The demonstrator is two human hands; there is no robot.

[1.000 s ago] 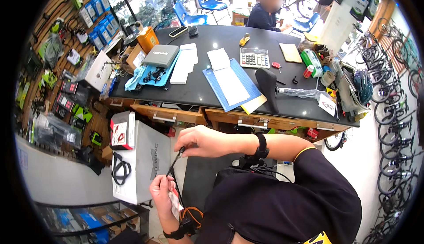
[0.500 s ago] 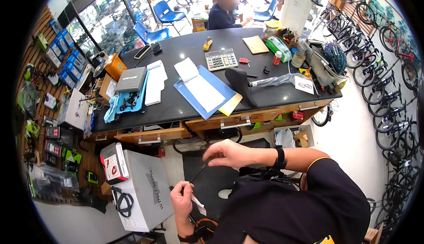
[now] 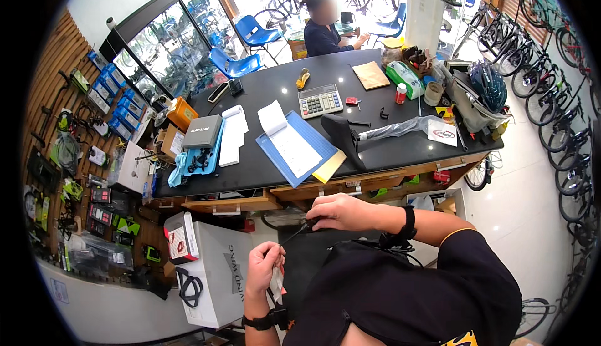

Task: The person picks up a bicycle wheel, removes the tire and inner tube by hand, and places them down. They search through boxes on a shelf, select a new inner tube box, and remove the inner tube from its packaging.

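Observation:
In front of my body, a thin dark rod-like piece (image 3: 292,236) slants between my two hands; its exact kind is too small to tell. My left hand (image 3: 265,266) is closed around its lower end, and a crumpled white piece with a bit of red (image 3: 277,281) hangs from the same hand. Higher and to the right, my right hand (image 3: 338,212) pinches the upper end, where something dark shows at the fingertips. Both hands are just short of the counter's drawers, over a dark mat (image 3: 313,255).
A black counter (image 3: 244,158) spans ahead, with a partly open drawer (image 3: 235,204). On it lie a bicycle saddle on a wrapped seatpost (image 3: 343,139), a blue clipboard (image 3: 294,174) and a calculator (image 3: 320,100). A big white box (image 3: 216,271) stands left. A person (image 3: 322,27) sits beyond.
The view has tilted upward and shifted. My right hand's fingers have closed on the rod's upper end, and the left hand keeps its grip on the lower end.

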